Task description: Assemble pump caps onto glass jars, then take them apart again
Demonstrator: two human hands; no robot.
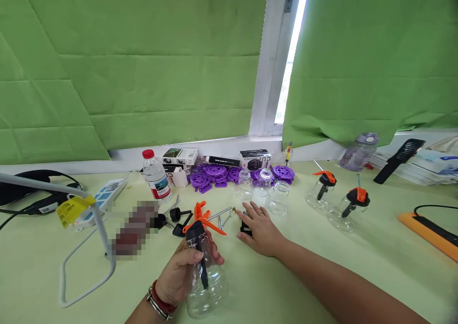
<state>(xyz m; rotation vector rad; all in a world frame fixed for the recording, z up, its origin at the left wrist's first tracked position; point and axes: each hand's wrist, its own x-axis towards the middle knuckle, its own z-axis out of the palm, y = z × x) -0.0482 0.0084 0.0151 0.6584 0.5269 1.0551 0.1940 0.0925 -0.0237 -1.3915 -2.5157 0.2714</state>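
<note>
My left hand [186, 266] is wrapped round the neck of a clear bottle [207, 290] with a black cap and a black tube inside, low in the middle. Spread over small black parts [245, 223], my right hand [263, 231] rests palm down on the table, fingers apart; its fingers partly hide them. Orange levers [202, 212] lie behind the bottle, and metal rods [222, 216] lie between my hands. Black caps with stems [179, 216] are left of the levers. Two bottles with orange and black tops [324, 190] [352, 207] stand at the right.
Behind are clear jars [278, 197], purple discs [214, 173], boxes [255, 160] and a red-capped water bottle [157, 181]. A white metal frame [103, 233] and power strip [103, 200] are left; an orange-black object [432, 233] and black comb [397, 162] are right.
</note>
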